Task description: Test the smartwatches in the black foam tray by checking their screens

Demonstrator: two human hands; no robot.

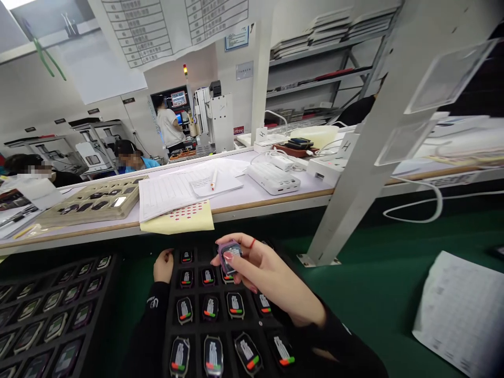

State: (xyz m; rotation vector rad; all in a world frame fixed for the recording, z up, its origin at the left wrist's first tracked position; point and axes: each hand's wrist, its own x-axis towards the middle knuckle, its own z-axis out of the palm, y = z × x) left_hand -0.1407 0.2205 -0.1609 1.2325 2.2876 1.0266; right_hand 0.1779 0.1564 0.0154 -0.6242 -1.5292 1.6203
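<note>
My right hand pinches a small purple smartwatch body between thumb and fingers, lifted just above a black tray. The tray holds several watch bodies with lit screens in its pockets. My left hand rests at the tray's far left corner, fingers curled down on the edge. Both arms wear black sleeves.
A second black tray of watch bodies lies to the left on the green mat. A printed sheet lies at right. A white slanted post rises ahead. The raised shelf carries papers, a beige tray and chargers. People work beyond.
</note>
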